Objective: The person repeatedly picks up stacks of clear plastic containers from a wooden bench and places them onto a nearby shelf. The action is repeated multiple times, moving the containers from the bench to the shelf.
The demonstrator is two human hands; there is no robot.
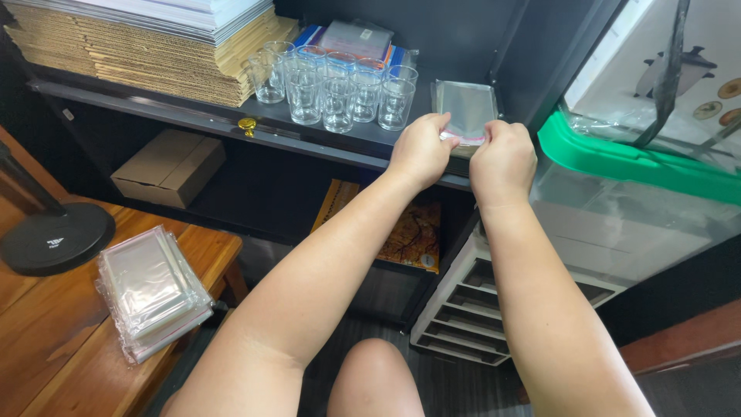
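Head view, and both hands are up at the dark shelf (324,131): left hand (421,148) and right hand (503,158) each have fingers pinched shut on the near edge of a clear plastic sleeve (465,108), lying flat just right of the drinking glasses (340,86). More sleeves sit stacked (150,289) on the wooden tabletop (46,340).

Dark shelf (231,122) carrying the lot.
Left of the hands: clear drinking glasses (336,85), stacked cardboard sheets (147,50); clear plastic sleeves (463,108) lie right at the fingertips.
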